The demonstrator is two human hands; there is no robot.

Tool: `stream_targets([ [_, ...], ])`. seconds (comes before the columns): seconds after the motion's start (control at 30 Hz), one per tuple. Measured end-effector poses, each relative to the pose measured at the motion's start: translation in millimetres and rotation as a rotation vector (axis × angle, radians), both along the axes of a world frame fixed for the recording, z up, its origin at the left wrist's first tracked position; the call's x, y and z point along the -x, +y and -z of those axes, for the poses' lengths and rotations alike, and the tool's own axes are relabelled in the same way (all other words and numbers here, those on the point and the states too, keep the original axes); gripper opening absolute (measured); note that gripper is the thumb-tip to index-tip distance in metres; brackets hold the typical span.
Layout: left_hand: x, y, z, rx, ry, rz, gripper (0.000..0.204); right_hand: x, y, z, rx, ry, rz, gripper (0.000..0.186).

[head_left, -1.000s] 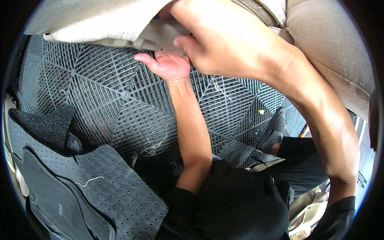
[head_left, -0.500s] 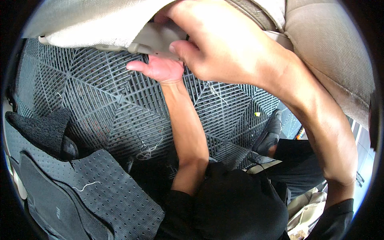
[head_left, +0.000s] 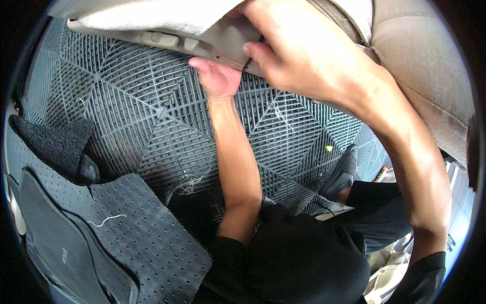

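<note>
A beige plastic seat side trim panel (head_left: 228,41), with raised buttons along it, runs below a light fabric seat cover (head_left: 152,15). My left hand (head_left: 221,78) reaches under the panel's lower edge, palm up and thumb spread away; its other fingers are hidden beneath the panel. Over the panel's right part, my right hand (head_left: 298,50) is curled, the thumb bent near the panel and the fingertips tucked behind the cover's edge. A thin black cord (head_left: 247,64) shows below the right thumb. What the right fingers grip is hidden.
Dark ribbed floor tiles (head_left: 126,96) lie below, with loose white threads (head_left: 195,183) and a small yellow scrap (head_left: 329,148). Black floor mats (head_left: 147,223) are piled at lower left. A grey padded seat (head_left: 425,66) stands at right. A dark shoe (head_left: 341,172) rests on the tiles.
The panel's lower edge and its buttons show more than before. Both hands appear slightly higher and further right, and the left thumb now points more upward.
</note>
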State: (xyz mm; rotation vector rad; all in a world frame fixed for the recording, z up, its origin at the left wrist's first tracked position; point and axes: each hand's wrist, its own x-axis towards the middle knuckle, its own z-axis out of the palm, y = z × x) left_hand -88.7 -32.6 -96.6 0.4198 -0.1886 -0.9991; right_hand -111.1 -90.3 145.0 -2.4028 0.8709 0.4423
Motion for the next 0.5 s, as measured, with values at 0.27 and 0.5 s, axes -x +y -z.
stream_targets([
  [0.27, -3.6, 2.3, 1.2, 0.015, -0.045, 0.093, 0.098, 17.7, -7.8, 8.8, 0.008, -0.151, -0.021, 0.015],
  [0.5, 3.0, 1.7, -5.0, -0.103, -0.007, 0.050, 0.098, 44.0, 17.2, 18.7, 0.498, -0.253, -0.197, 0.029],
])
